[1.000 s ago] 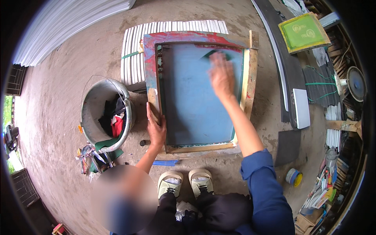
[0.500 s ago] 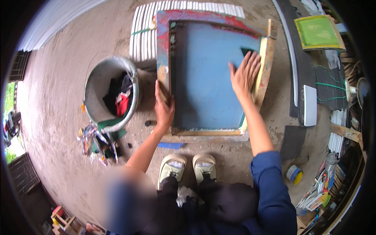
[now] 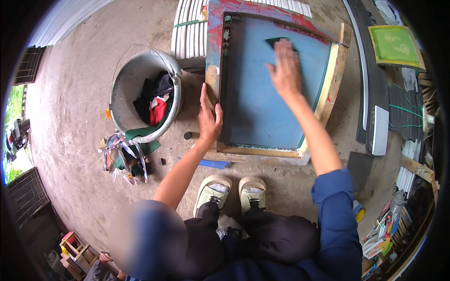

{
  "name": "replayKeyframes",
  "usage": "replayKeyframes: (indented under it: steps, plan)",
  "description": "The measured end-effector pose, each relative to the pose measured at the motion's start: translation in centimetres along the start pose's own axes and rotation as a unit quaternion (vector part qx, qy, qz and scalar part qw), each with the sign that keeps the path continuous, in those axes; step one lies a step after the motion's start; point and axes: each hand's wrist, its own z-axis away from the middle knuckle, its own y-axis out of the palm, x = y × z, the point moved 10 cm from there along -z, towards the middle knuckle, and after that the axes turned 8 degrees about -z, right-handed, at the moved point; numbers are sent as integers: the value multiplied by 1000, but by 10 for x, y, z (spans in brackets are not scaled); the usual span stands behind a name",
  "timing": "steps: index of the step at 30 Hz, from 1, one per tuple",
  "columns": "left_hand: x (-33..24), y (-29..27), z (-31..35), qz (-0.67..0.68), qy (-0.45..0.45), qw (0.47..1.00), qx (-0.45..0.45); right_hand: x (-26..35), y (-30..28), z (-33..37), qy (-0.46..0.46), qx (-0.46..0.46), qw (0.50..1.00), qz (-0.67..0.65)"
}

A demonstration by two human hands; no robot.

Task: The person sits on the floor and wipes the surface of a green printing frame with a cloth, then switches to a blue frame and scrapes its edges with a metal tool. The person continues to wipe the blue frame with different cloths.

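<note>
A wooden screen-printing frame (image 3: 214, 42), stained red and blue, lies tilted before me with blue-grey mesh (image 3: 258, 103) inside it. My left hand (image 3: 209, 119) grips its left rail, the index finger stretched along the wood and the thumb on the inner side. Flat on the mesh, my right hand (image 3: 287, 70) has its fingers extended and slightly smeared by motion. Under those fingers a dark green cloth (image 3: 271, 42) sticks out; most of it is hidden by the hand. A blurred patch covers part of my left arm.
Left of the frame stands a grey bucket (image 3: 123, 79) with dark and red cloths (image 3: 158, 111). Scraps (image 3: 126, 157) lie beside it. White stacked strips (image 3: 187, 40) sit behind the frame. At right are a green-yellow screen (image 3: 396, 46) and a white board (image 3: 380, 131). Another person's hand (image 3: 105, 257) shows lower left.
My right hand has slid leftward and away from me across the mesh with the dark green cloth. My left hand stays on the left rail. The whole view has shifted.
</note>
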Motion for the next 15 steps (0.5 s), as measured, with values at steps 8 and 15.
replayKeyframes:
  steps: [8,15]
  plan:
    - [16,4,3,53,-33,998,26,114,43,207,-311,344,842,-278]
    - [16,3,4,45,-63,997,25,-19,-18,151,177,126,976,10]
